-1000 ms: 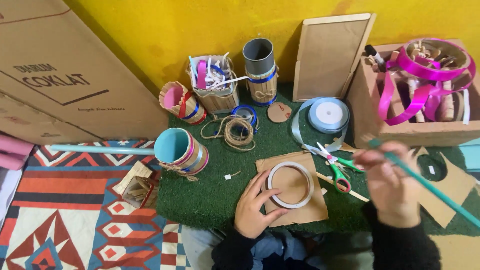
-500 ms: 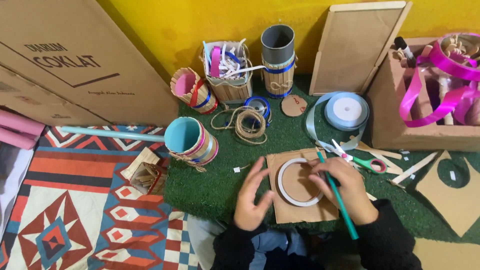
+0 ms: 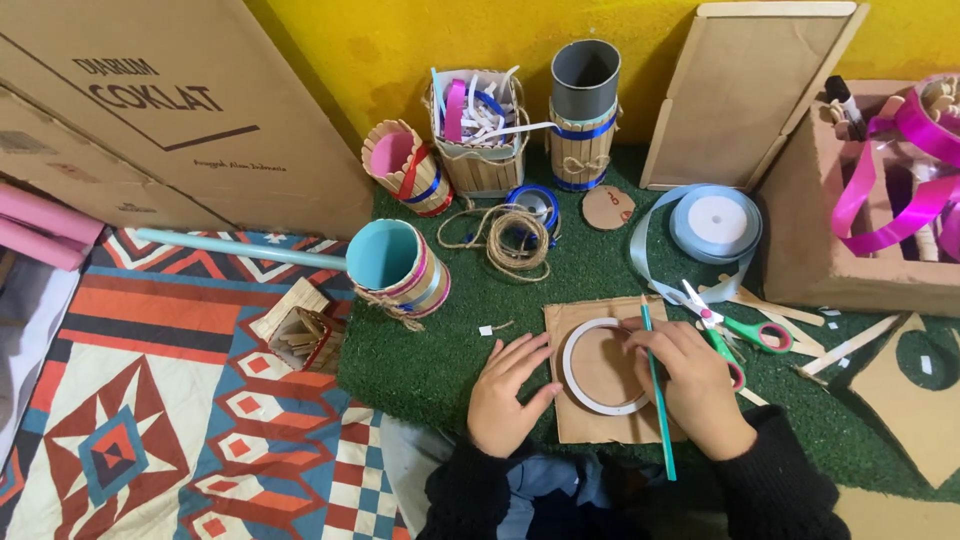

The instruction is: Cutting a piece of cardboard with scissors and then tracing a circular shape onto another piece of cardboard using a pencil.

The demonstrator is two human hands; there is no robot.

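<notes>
Beneath both hands spreads a green turf mat (image 3: 440, 360), and lying on it a brown cardboard piece (image 3: 580, 425) reaches from one hand to the other. Just beyond the left hand lies a tipped cup clad in craft sticks, its inside light blue (image 3: 395, 265), and beyond the fingertips of both sits a coil of twine (image 3: 517, 240). A white ring (image 3: 600, 365) lies flat on the cardboard between the hands. The right hand (image 3: 695, 385) is closed around a teal pencil (image 3: 657, 395), its tip at the ring's far edge. The left hand (image 3: 508, 395) lies open and flat, fingers spread, holding nothing, fingertips touching the cardboard's near-left edge. Green-handled scissors (image 3: 735, 325) rest just past the right hand.
</notes>
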